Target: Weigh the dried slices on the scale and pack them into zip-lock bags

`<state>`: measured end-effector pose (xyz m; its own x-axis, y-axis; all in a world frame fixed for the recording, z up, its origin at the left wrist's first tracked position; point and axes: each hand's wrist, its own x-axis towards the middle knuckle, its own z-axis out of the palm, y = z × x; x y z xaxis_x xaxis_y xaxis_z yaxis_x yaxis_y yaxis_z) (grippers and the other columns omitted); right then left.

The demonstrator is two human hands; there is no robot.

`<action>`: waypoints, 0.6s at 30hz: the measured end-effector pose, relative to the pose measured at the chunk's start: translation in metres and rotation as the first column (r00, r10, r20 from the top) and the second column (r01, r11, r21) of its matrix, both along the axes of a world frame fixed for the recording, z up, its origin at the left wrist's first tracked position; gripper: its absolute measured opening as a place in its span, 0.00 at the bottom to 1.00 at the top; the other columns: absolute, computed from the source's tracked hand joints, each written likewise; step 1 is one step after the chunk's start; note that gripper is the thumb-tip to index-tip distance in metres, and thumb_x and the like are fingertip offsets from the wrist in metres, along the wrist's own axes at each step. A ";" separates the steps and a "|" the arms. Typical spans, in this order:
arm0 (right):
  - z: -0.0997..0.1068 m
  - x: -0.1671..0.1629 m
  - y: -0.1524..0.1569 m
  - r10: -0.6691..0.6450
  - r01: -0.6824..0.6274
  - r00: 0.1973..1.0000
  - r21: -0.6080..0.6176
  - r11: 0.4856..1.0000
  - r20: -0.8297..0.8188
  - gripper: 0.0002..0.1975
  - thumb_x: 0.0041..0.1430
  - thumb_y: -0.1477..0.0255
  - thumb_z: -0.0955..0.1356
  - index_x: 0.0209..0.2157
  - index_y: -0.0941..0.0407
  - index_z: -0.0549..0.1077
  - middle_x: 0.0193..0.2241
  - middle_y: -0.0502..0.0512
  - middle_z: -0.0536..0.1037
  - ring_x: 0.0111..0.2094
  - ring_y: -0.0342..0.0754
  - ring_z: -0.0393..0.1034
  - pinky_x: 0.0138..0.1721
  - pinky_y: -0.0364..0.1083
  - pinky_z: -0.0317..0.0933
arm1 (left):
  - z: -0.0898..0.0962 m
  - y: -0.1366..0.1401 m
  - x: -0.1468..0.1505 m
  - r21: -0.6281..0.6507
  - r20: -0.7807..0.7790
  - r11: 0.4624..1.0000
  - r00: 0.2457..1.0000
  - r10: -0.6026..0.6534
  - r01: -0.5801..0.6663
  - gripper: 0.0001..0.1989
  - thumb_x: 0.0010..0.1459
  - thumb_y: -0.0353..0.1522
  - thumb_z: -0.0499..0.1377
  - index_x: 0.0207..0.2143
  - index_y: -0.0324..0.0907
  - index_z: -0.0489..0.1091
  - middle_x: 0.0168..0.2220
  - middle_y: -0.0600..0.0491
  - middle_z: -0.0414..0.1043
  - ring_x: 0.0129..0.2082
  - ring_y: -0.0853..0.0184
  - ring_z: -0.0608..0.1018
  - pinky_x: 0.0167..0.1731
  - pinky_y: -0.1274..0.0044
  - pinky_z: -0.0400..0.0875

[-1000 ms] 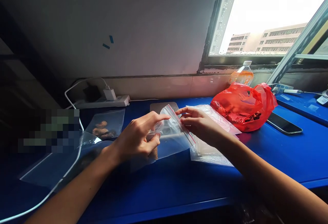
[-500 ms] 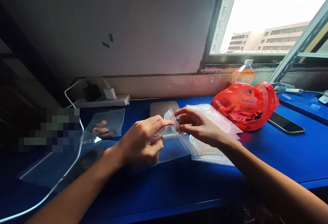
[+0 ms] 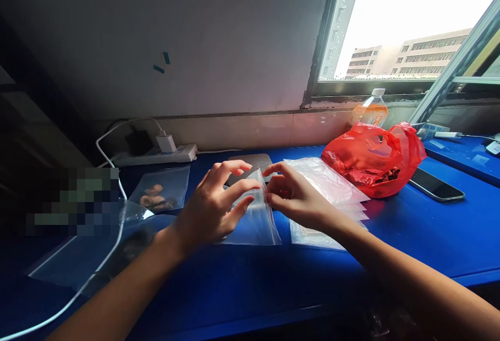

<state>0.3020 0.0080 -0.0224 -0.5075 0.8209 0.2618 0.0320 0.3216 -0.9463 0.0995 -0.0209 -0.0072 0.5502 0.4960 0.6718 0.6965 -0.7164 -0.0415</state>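
A clear zip-lock bag (image 3: pixel 253 229) with a red line along its seal lies under and between my hands on the blue tabletop. My right hand (image 3: pixel 295 192) pinches the sealing edge with its thumb and fingertips. At the bag's left side, my left hand (image 3: pixel 216 200) has its fingers spread and curved, with the index fingertip close to the same edge. My left hand covers the bag's left end, so any contents there are hidden. A stack of flat clear bags (image 3: pixel 318 239) lies just right of it. Behind the hands sits a flat grey slab (image 3: pixel 250 161).
On the left lie a clear bag with brown lumps (image 3: pixel 155 195), another bag with dark contents (image 3: pixel 133 247), a white cable (image 3: pixel 117 242) and a power strip (image 3: pixel 183 153). To the right are a red plastic bag (image 3: pixel 363 159), a phone (image 3: pixel 437 185) and an orange drink bottle (image 3: pixel 371 109).
My left hand's fingers have spread and let go of the bag. The bag's sealing edge has shifted left and sits lower. My right hand has moved slightly left with it.
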 end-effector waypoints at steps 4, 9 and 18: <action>0.000 -0.004 -0.006 0.070 -0.070 0.998 -0.011 0.998 -0.012 0.18 0.50 0.76 0.66 0.44 0.53 0.60 0.23 0.42 0.67 0.24 0.40 0.60 0.25 0.42 0.53 | 0.002 0.001 0.000 -0.006 -0.104 0.997 0.991 -0.079 0.079 0.07 0.61 0.27 0.58 0.40 0.44 0.72 0.45 0.49 0.67 0.41 0.65 0.71 0.44 0.69 0.71; -0.004 -0.008 -0.008 0.152 -0.157 0.986 -0.065 0.986 -0.064 0.19 0.49 0.78 0.67 0.43 0.53 0.59 0.24 0.42 0.68 0.25 0.39 0.60 0.26 0.41 0.52 | 0.000 0.003 0.001 -0.060 -0.128 0.992 0.985 -0.117 0.110 0.04 0.62 0.28 0.56 0.36 0.43 0.71 0.40 0.50 0.68 0.38 0.67 0.71 0.38 0.75 0.71; -0.003 -0.004 -0.005 0.138 -0.174 0.980 -0.274 0.946 -0.146 0.21 0.44 0.76 0.69 0.40 0.53 0.59 0.23 0.41 0.69 0.25 0.40 0.62 0.28 0.41 0.52 | -0.004 0.008 0.002 0.037 -0.126 0.963 0.957 -0.260 0.267 0.04 0.63 0.29 0.57 0.35 0.42 0.71 0.36 0.52 0.76 0.35 0.68 0.73 0.37 0.76 0.72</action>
